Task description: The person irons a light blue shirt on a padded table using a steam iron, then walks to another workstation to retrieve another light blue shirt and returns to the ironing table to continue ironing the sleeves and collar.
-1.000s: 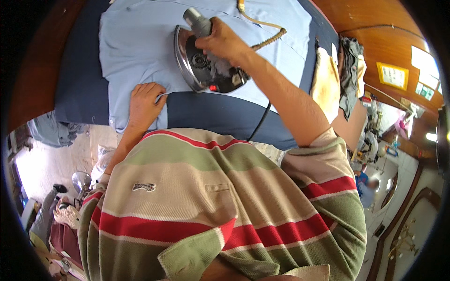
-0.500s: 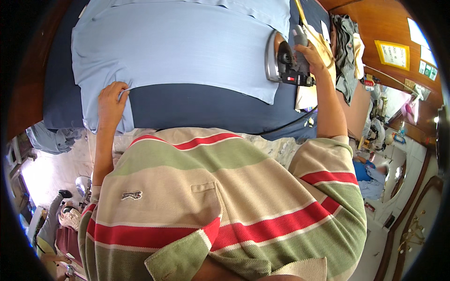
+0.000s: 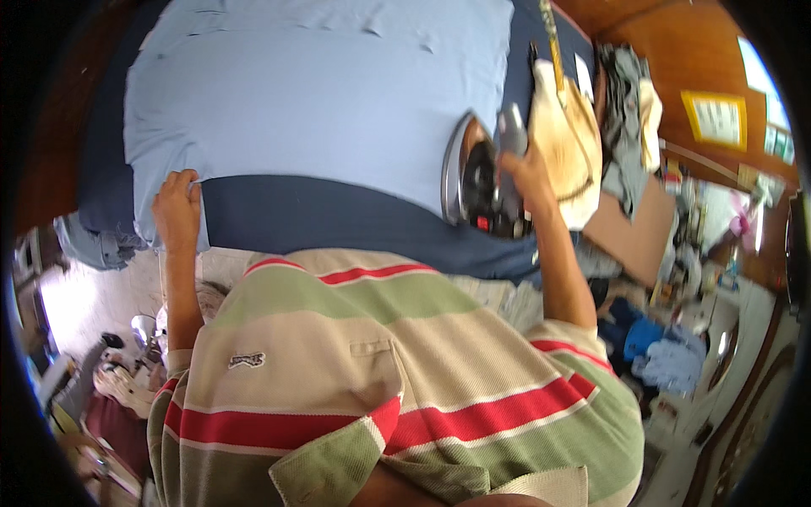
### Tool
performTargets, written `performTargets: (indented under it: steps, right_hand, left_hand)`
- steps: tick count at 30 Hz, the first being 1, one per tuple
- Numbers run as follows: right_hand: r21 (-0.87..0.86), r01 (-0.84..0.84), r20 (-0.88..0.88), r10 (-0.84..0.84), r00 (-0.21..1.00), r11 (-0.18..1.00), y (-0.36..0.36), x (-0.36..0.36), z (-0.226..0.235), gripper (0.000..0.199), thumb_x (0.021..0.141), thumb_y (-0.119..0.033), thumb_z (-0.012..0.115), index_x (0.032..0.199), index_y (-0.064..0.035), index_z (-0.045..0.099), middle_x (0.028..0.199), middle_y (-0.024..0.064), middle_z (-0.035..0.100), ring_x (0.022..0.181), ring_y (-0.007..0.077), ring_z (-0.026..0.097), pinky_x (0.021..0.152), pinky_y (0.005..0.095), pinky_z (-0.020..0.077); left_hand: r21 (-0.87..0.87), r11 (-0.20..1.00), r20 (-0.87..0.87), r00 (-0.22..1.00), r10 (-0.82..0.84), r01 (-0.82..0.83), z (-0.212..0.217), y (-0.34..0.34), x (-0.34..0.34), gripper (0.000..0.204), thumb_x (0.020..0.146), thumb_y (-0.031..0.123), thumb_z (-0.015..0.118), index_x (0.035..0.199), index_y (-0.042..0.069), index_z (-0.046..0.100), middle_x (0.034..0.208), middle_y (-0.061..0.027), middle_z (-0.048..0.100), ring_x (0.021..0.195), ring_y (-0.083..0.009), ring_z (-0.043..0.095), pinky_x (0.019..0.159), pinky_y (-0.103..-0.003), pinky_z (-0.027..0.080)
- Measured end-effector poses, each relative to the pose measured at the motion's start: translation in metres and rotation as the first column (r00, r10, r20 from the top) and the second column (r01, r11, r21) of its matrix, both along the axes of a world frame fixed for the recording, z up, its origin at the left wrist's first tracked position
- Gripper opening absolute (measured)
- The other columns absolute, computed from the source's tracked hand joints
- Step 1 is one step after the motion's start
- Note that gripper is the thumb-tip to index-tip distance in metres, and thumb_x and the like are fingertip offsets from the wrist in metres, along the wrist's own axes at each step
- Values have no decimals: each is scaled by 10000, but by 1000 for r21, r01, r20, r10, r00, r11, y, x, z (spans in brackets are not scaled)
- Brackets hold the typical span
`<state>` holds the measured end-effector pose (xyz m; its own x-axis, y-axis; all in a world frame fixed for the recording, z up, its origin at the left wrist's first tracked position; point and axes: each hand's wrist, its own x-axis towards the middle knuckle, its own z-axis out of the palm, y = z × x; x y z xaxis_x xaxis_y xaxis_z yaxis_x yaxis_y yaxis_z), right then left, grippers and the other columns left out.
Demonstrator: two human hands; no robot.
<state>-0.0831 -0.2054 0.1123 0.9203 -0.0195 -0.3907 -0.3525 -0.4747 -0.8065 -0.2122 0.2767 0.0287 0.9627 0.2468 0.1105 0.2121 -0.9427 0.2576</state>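
A light blue cloth garment (image 3: 312, 101) lies spread over a dark navy padded surface (image 3: 321, 207). My left hand (image 3: 177, 211) is closed at its near left edge, where the fabric bunches and hangs down. My right hand (image 3: 530, 179) is wrapped round the grey handle of a clothes iron (image 3: 475, 177). The iron stands at the garment's near right corner and hides that corner. Its metal plate edge shows on the left, with the tip pointing away from me.
Right of the iron lies a cream cloth pad (image 3: 568, 135), with a yellow-wrapped cord (image 3: 552, 46) above it. Grey folded clothes (image 3: 623, 127) rest farther right beside a wooden wall. A person in blue (image 3: 667, 351) appears at the lower right. More bluish cloth (image 3: 89, 243) hangs at the left.
My right hand has brought the iron leftward and nearer to me, onto the garment's near right corner. My left hand stays at the near left edge. The whole view has shifted slightly.
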Motion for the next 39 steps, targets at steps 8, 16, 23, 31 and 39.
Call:
performTargets:
  steps: [8, 16, 23, 31, 39]
  right_hand:
    - [47, -8, 35, 6, 999, 999, -45, 17, 43, 399, 725, -94, 600, 1084, -23, 440, 753, 55, 515, 561, 143, 535, 486, 280, 465]
    - [3, 301, 40, -301, 953, 954, -185, 95, 2, 214, 749, -142, 605, 915, -18, 551, 666, 46, 538, 539, 164, 546, 465, 293, 448]
    - [-786, 469, 616, 444, 651, 404, -128, 101, 11, 578, 730, -242, 688, 1227, -41, 473, 1142, 209, 540, 1051, 342, 518, 861, 427, 430]
    - [-491, -449, 670, 653, 353, 747, 243, 185, -80, 396, 823, -318, 571, 1096, -31, 585, 1110, 173, 583, 1093, 350, 513, 942, 377, 381]
    - [-542, -587, 155, 757, 634, 602, 362, 209, -92, 474, 787, -349, 617, 1135, -35, 546, 1136, 107, 568, 1032, 276, 542, 848, 364, 435]
  left_hand:
    - [-697, 689, 308, 786, 536, -197, 6, -19, -64, 169, 901, 108, 453, 1056, 41, 455, 905, -147, 611, 693, -248, 619, 615, -347, 482]
    - [-946, -48, 17, 195, 981, 322, 57, 16, -124, 499, 941, 404, 288, 1308, 73, 354, 1273, -167, 470, 1126, -310, 499, 968, -450, 404]
    - [-837, -381, -223, 391, 893, 393, 3, -21, -145, 535, 953, 389, 270, 1323, 12, 360, 1373, -129, 393, 1259, -280, 380, 1064, -417, 266]
    - [-921, -297, -153, 467, 871, 252, -5, -45, -213, 457, 925, 366, 403, 1281, 80, 413, 1319, -25, 459, 1214, -188, 412, 1019, -410, 273]
    - [-908, -257, -104, 418, 902, 329, 27, -41, -245, 471, 931, 346, 402, 1271, 21, 406, 1302, -85, 472, 1199, -206, 430, 1024, -398, 286]
